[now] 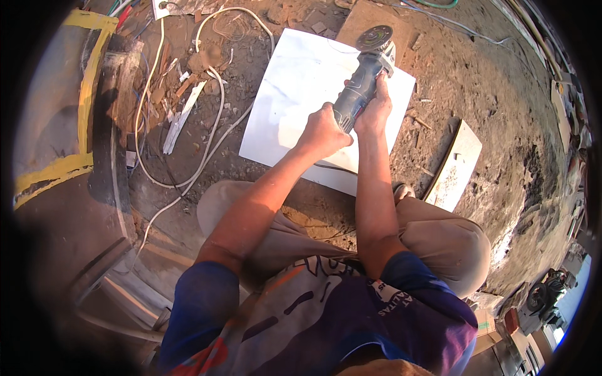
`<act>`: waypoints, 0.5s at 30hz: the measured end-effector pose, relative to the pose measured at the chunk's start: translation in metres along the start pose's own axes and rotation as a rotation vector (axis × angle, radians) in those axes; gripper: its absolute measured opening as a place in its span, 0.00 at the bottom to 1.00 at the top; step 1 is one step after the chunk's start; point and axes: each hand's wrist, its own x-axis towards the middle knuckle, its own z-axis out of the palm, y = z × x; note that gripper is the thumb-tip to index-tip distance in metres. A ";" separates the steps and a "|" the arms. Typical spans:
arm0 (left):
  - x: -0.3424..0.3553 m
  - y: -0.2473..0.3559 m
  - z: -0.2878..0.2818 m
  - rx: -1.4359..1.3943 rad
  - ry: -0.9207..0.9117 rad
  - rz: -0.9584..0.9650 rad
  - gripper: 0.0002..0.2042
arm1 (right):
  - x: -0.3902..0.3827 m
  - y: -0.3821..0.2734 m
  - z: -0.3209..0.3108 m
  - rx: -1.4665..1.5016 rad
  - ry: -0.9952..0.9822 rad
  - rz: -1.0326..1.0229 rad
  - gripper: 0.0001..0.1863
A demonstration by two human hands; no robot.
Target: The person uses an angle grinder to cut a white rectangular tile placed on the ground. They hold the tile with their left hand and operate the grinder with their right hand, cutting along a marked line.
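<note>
My left hand [323,131] is closed round the rear end of a grey and black angle grinder [362,78], and my right hand [376,106] grips its body farther forward, near the head. The grinder's round disc [374,37] points away from me. I hold the tool over a large white sheet [276,113] on the ground, in front of my crossed or bent legs. A dark cord runs from below the tool across the sheet.
Brown board [354,19] lies behind the sheet, a pale offcut [458,163] to the right. White cables [207,156], wood scraps [182,119] and debris cover the ground at left, beside a yellow-edged panel [53,169]. Dark machinery [542,294] stands at lower right.
</note>
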 end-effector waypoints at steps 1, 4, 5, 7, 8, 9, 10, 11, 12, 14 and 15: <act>-0.001 0.000 0.002 -0.006 0.003 0.009 0.29 | 0.000 -0.001 0.000 -0.003 0.010 -0.005 0.27; 0.000 0.001 0.000 -0.002 -0.035 -0.057 0.33 | -0.003 -0.004 0.003 -0.029 0.029 -0.010 0.27; 0.002 0.000 0.000 -0.004 -0.036 -0.041 0.32 | -0.004 -0.005 0.004 -0.039 0.033 -0.010 0.26; 0.004 -0.001 0.000 -0.005 -0.036 -0.006 0.32 | 0.001 -0.006 -0.002 -0.048 -0.003 0.029 0.25; 0.003 -0.002 -0.001 -0.034 -0.033 -0.012 0.31 | 0.003 -0.005 -0.004 -0.052 -0.021 0.048 0.24; 0.001 0.000 -0.001 -0.069 -0.035 -0.019 0.31 | 0.003 -0.004 -0.005 -0.064 -0.033 0.038 0.24; -0.001 0.002 -0.001 -0.102 -0.037 -0.026 0.30 | 0.003 -0.002 -0.007 -0.075 -0.044 0.027 0.23; -0.001 0.002 -0.001 -0.093 -0.030 -0.023 0.30 | 0.003 -0.001 -0.008 -0.086 -0.054 0.016 0.23; 0.000 0.001 -0.003 -0.080 -0.022 -0.019 0.30 | 0.003 0.001 -0.009 -0.057 -0.071 0.009 0.23; 0.000 0.000 -0.003 -0.056 -0.004 -0.014 0.30 | 0.002 0.004 -0.010 0.002 -0.102 -0.007 0.23; -0.001 -0.004 -0.001 -0.047 0.009 -0.022 0.30 | -0.002 0.001 -0.001 -0.098 -0.013 0.040 0.23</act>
